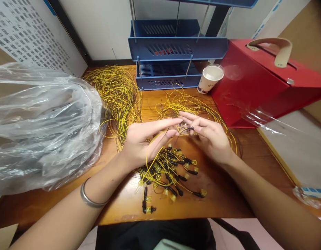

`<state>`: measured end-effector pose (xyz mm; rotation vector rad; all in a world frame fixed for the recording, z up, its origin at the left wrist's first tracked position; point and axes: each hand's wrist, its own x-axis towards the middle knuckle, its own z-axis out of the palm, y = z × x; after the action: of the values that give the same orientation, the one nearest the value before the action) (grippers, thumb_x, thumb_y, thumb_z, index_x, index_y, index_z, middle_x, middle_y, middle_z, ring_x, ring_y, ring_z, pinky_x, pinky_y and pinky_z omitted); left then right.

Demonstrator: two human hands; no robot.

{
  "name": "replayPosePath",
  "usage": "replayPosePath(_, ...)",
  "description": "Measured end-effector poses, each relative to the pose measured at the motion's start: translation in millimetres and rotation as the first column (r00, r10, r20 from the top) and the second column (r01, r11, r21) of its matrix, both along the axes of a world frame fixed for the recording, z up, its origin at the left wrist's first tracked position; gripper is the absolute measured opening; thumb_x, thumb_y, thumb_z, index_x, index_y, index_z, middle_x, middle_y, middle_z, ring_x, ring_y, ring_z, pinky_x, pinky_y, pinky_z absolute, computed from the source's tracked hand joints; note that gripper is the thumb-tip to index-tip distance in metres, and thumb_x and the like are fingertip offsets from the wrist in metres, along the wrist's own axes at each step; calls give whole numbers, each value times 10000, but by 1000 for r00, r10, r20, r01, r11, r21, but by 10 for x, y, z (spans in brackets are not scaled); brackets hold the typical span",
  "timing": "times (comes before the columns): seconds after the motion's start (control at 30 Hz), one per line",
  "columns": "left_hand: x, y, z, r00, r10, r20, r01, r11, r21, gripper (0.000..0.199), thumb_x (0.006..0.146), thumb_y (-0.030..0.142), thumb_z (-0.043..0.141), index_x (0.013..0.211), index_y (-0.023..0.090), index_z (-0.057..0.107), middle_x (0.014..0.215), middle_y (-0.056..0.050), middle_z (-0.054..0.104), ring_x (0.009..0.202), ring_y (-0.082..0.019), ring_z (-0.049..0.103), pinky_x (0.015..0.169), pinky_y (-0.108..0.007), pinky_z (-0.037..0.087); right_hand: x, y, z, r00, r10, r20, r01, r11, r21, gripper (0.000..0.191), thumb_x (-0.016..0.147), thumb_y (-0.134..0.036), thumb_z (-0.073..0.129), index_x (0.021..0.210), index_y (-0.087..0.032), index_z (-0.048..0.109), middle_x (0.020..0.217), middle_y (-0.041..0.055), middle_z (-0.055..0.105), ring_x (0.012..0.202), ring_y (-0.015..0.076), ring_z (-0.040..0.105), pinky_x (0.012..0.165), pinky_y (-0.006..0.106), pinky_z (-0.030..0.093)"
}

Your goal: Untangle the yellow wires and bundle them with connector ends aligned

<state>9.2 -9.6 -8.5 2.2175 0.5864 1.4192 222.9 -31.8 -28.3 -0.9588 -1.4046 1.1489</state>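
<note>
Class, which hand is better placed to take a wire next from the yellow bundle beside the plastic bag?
Probably the left hand: it is nearer the yellow bundle, while the right hand is farther, pinching a small black piece.

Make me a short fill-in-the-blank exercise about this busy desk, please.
1. The bangle is on the person's ____ arm, not that of the right hand.
2. The wires heaped beside the plastic bag are dark and ____.
3. The paper cup stands between the red box and the ____-coloured rack.
Missing words: left; yellow; blue.
</note>
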Motion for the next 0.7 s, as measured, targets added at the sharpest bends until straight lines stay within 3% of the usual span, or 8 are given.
replayPosePath(0.13,35,16,-79,997,-56,-57,45,982,-185,454,911,233,673,1348,160,570,845,-31,765,645,-99,701,597,-163,547,-43,-91,38,992,125,-26,-124,991,47,180,931,-211,558,764,-205,626,1446,42,576,1361,277,512,1153,476,387)
replayPosePath(0.3,88,10,-105,995,-16,99,49,939,-341,714,860,265,727,1471,202,363,739,25,692,580,-88,630,510,-160,475,-95,-173,70,980,196,35,-199,975,99,167,939,-214,566,785,-210,632,1432,22,592,1369,248,505,1177,435,368)
replayPosePath(0.57,128,67,-208,978,150,142,-78,904,-420,802,847,335,747,1495,216,290,687,63,611,447,-51,465,419,-174,375,-92,-170,51,995,93,25,-95,991,98,174,949,-211,562,791,-212,635,1420,36,596,1343,260,528,1164,484,393)
replayPosePath(0.7,129,128,-266,956,249,153,-155,876,-456,742,867,326,726,1462,217,297,679,63,607,423,-57,474,397,-189,363,-99,-171,52,998,69,15,-70,992,107,172,936,-206,568,784,-207,647,1399,53,611,1331,266,538,1163,495,394)
